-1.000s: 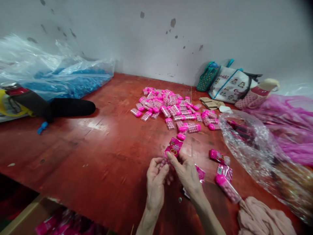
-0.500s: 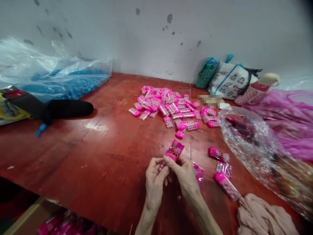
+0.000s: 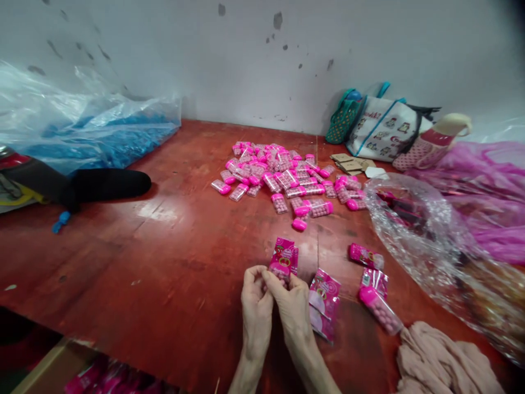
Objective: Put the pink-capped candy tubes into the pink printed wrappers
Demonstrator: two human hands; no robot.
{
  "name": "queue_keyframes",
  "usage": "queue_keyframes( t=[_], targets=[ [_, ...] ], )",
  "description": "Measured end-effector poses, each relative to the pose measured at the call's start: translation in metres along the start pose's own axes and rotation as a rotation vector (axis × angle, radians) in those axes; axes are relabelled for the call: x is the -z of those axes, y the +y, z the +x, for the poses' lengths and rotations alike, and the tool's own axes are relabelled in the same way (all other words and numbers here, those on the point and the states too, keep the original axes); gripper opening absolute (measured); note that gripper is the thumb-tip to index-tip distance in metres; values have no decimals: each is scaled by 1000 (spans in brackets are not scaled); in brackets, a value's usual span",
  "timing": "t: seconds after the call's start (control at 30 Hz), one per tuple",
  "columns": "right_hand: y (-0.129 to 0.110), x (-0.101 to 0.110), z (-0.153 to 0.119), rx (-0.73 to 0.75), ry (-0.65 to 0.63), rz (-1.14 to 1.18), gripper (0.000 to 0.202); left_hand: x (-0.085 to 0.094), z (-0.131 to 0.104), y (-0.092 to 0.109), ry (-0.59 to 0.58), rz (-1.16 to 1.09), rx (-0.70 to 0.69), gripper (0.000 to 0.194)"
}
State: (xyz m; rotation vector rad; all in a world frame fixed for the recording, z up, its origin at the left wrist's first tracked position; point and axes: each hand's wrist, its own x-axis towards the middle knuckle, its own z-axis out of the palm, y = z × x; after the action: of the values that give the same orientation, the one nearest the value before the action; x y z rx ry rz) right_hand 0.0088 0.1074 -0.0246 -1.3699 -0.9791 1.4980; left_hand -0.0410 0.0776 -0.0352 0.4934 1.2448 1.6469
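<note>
Both hands are together near the table's front, gripping one small candy box (image 3: 281,275) with pink balls inside. A shiny pink printed sleeve (image 3: 284,255) covers its upper part. My left hand (image 3: 256,298) pinches the box from the left, fingers closed. My right hand (image 3: 292,306) closes on it from the right, thumb across the front; its other fingers are partly hidden. Just right of that hand lies a flat pink printed sleeve (image 3: 326,303). Farther right are a wrapped box (image 3: 366,256), another sleeve (image 3: 374,281) and a clear candy box (image 3: 381,313) with a pink cap.
A heap of pink-capped candy boxes (image 3: 279,169) lies mid-table. Clear plastic (image 3: 397,219), pink bags (image 3: 476,191) and a beige cloth (image 3: 445,358) line the right side. Bagged blue items (image 3: 98,137) and a black object (image 3: 110,183) are left. A cloth bag (image 3: 381,131) leans against the wall.
The sleeve on the held box has turned more upright and moved slightly left. My right hand has shifted left, uncovering the flat sleeve beside it. The whole view has shifted a little.
</note>
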Motion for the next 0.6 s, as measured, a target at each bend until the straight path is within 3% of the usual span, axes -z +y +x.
queue_keyframes(
  t=[0.23, 0.43, 0.6],
  targets=[
    [-14, 17, 2, -21, -174, 132, 30, -5, 1, 9, -126, -54, 54, 36],
    [-8, 13, -10, 39, -58, 22, 24, -2, -1, 9, -98, -125, 98, 37],
    [-9, 26, -1, -18, -146, 103, 25, -4, 1, 14, -244, -263, 246, 25]
  ],
)
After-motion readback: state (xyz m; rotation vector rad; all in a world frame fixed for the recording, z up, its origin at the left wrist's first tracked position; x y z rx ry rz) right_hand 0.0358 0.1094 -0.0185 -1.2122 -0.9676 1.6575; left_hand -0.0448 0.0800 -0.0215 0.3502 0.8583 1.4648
